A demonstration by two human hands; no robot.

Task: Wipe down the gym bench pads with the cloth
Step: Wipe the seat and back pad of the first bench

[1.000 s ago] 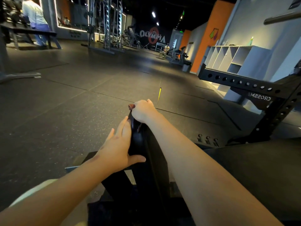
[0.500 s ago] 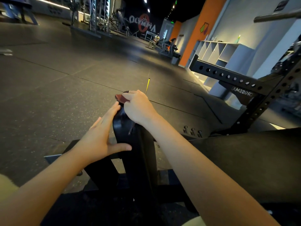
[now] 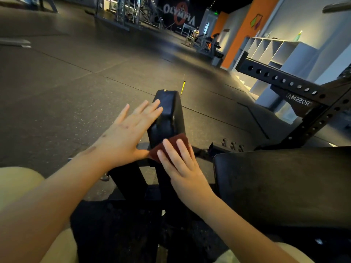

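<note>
A narrow black upright pad (image 3: 168, 112) stands on the bench frame in the middle of the view. My left hand (image 3: 131, 135) lies flat against its left side, fingers straight and spread. My right hand (image 3: 180, 164) presses a dark red cloth (image 3: 178, 144) against the lower near face of that pad with straight fingers. A wide black bench pad (image 3: 284, 186) lies to the right, with neither hand on it.
A black perforated rack beam (image 3: 288, 82) crosses the upper right above the wide pad. White cubby shelves (image 3: 275, 52) stand by the orange wall. Dark rubber floor (image 3: 76, 88) stretches ahead, with gym machines (image 3: 131, 14) far back. My knees show at the bottom corners.
My right hand slid the cloth from the top of the narrow pad down to its lower near face and flattened out. My left hand stayed against the pad's side, and the view tipped downward.
</note>
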